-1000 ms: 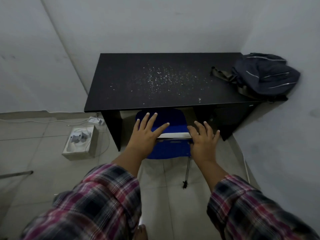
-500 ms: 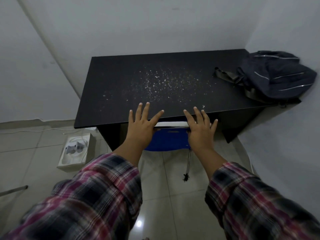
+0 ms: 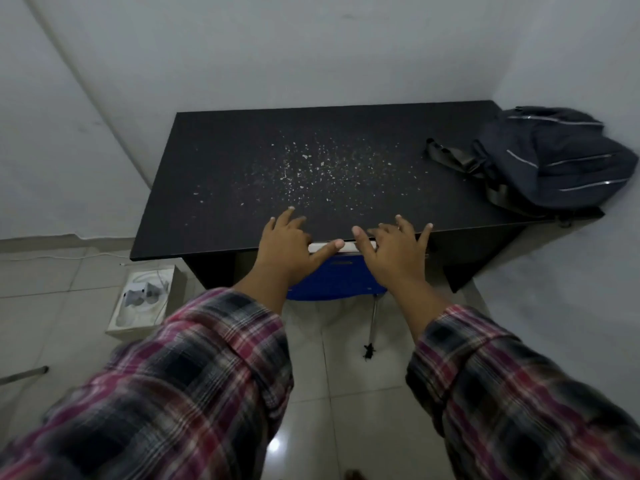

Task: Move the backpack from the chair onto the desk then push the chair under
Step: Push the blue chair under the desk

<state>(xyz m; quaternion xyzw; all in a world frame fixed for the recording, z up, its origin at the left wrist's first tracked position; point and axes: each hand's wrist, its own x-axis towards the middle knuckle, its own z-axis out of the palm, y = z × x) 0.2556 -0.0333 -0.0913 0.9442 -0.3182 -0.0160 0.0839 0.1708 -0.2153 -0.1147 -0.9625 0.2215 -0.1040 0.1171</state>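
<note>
Two hands are out in front here, both with fingers spread wide, neither one wrapped around anything. Left hand (image 3: 289, 252) has its thumb lying along the white top edge of the blue plastic chair (image 3: 341, 277), and the right hand (image 3: 393, 256) sits just beside it over the same edge; can't really tell if the palms are pressing the chair back or just hovering over it. That chair is mostly tucked beneath the black rectangular counter (image 3: 242, 188), only the backrest and one thin metal leg poking out toward the camera.

Dark navy fabric backpack (image 3: 554, 161) with pale reflective stripes lies flat at the far right end of the counter, tight against the wall. Its long axis runs roughly along the counter's length, with the straps trailing left toward the middle and the bulky end pointing right, hanging a bit past the edge. Pale specks are scattered across the middle of the counter.

Plaid red and dark sleeves (image 3: 214, 368) cover both arms. Down on the tiled floor, left of the counter, sits an open white cardboard box (image 3: 143, 303)
</note>
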